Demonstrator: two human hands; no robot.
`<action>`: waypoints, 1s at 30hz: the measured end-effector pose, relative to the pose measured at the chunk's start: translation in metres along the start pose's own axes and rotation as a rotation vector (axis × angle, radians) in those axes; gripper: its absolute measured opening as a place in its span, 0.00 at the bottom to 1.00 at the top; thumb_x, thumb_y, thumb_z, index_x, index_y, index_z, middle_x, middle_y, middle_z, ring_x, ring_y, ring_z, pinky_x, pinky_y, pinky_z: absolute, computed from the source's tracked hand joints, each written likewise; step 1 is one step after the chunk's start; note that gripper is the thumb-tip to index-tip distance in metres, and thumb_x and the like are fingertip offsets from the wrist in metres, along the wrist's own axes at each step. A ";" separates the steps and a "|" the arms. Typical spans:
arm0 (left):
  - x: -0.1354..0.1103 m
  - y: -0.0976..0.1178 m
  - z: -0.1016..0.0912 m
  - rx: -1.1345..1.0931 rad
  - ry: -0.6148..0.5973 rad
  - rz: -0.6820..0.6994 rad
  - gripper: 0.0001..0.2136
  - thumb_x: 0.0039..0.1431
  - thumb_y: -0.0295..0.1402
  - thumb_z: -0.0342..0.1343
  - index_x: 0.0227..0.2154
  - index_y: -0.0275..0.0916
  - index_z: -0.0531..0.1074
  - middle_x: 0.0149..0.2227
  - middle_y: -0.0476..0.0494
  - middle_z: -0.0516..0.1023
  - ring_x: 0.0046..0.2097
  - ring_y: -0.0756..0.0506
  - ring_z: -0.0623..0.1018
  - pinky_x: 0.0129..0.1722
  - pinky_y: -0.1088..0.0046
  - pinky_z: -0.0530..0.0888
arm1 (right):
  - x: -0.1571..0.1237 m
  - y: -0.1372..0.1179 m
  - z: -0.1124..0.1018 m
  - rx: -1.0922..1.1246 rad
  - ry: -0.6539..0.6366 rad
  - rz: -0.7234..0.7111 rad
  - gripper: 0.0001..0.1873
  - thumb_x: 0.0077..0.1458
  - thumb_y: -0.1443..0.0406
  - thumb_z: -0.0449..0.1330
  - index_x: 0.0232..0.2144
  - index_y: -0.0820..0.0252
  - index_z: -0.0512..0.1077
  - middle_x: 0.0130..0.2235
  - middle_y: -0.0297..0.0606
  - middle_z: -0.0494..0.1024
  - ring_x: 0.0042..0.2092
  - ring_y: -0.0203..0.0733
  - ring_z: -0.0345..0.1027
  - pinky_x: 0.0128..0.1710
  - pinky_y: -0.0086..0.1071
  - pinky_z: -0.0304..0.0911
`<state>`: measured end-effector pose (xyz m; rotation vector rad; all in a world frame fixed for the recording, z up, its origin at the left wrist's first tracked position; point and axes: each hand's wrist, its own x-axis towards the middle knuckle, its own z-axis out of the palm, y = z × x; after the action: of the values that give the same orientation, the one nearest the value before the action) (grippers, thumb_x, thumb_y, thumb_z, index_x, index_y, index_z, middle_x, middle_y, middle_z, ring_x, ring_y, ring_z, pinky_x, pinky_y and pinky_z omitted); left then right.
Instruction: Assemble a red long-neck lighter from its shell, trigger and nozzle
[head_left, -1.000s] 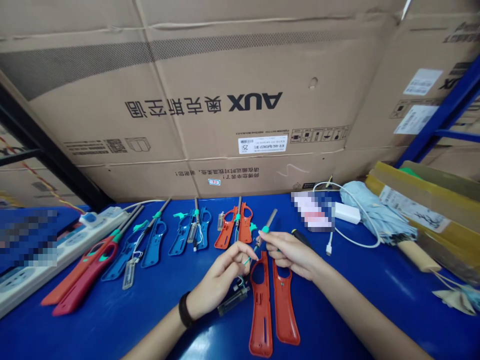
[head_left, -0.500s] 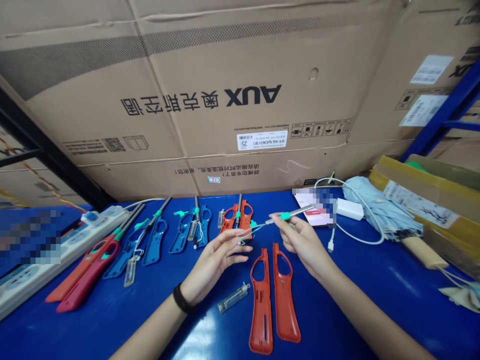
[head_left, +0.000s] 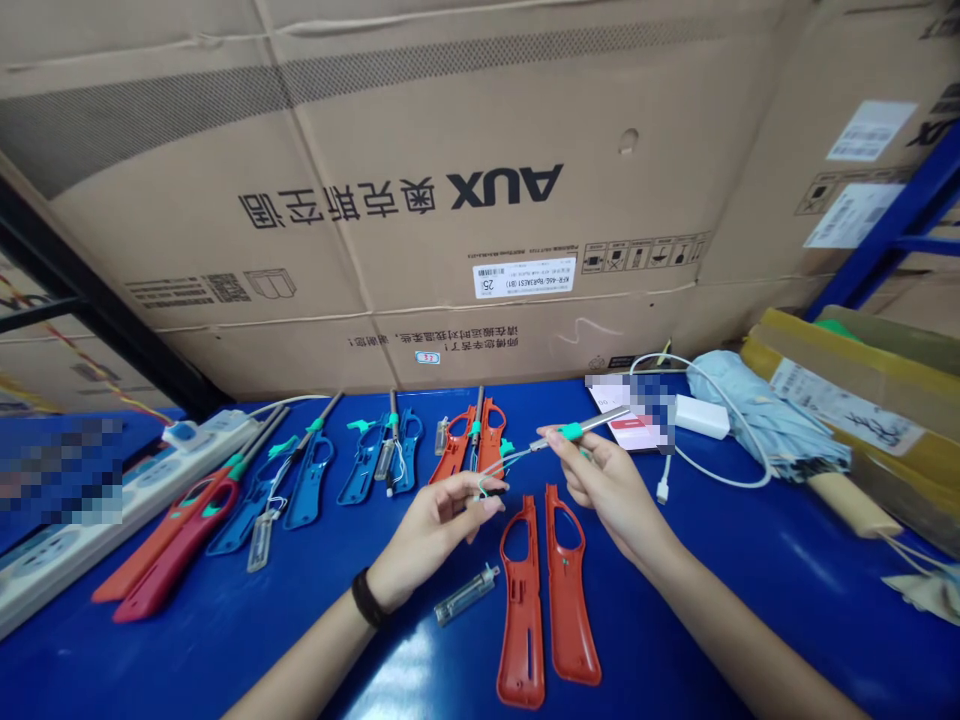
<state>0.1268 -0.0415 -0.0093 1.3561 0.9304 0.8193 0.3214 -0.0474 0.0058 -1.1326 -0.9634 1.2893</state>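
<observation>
My right hand (head_left: pixel 611 490) pinches a lighter nozzle (head_left: pixel 606 420), a metal tube with a green collar, tilted up to the right. Thin pale wires (head_left: pixel 510 460) run from its lower end to my left hand (head_left: pixel 439 525). There, thumb and fingers are closed on a small black igniter (head_left: pixel 495 490), mostly hidden by the fingertips. Below my hands, two orange handle halves (head_left: pixel 523 610) lie side by side, hollow faces up. Left of them rests a clear fuel tank (head_left: pixel 466 596).
Opened blue lighters (head_left: pixel 309 485) and an orange one (head_left: pixel 491 435) lie at the back. Two whole lighters (head_left: pixel 176 550) sit beside a white power strip (head_left: pixel 127 510). On the right are a white charger (head_left: pixel 701 417), a light-blue umbrella (head_left: pixel 765 415) and a yellow-taped box (head_left: pixel 847 390).
My left hand's fingers have closed around the black igniter at the wires' end, and its thumb has come forward. My right hand keeps the nozzle in nearly the same place.
</observation>
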 end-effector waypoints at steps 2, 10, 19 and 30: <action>-0.001 0.001 0.000 -0.024 0.052 0.033 0.12 0.51 0.37 0.60 0.37 0.37 0.75 0.34 0.46 0.77 0.27 0.54 0.69 0.27 0.78 0.65 | 0.001 -0.001 0.000 0.009 0.023 0.013 0.23 0.43 0.52 0.64 0.38 0.63 0.73 0.18 0.21 0.46 0.18 0.26 0.37 0.16 0.26 0.34; 0.001 0.003 -0.001 -0.339 0.226 0.047 0.11 0.46 0.37 0.65 0.28 0.36 0.72 0.34 0.47 0.78 0.36 0.50 0.76 0.40 0.74 0.72 | 0.000 0.003 0.002 -0.038 0.011 0.038 0.23 0.44 0.52 0.63 0.38 0.64 0.73 0.17 0.21 0.47 0.17 0.26 0.38 0.16 0.26 0.35; -0.002 0.002 0.001 0.024 0.033 0.096 0.13 0.54 0.39 0.58 0.38 0.34 0.72 0.27 0.46 0.77 0.26 0.51 0.73 0.28 0.75 0.71 | 0.003 0.007 0.000 0.073 0.020 0.058 0.20 0.43 0.52 0.64 0.31 0.61 0.70 0.17 0.20 0.44 0.18 0.26 0.34 0.16 0.25 0.32; -0.009 -0.005 -0.001 0.657 -0.007 0.290 0.17 0.60 0.37 0.50 0.51 0.45 0.67 0.38 0.44 0.76 0.34 0.46 0.74 0.39 0.69 0.69 | 0.003 0.007 0.000 0.058 0.073 0.059 0.20 0.42 0.51 0.65 0.27 0.62 0.69 0.16 0.20 0.47 0.18 0.26 0.35 0.15 0.24 0.33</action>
<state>0.1223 -0.0493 -0.0135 2.0988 1.0604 0.7486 0.3203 -0.0445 -0.0009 -1.1628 -0.8384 1.3063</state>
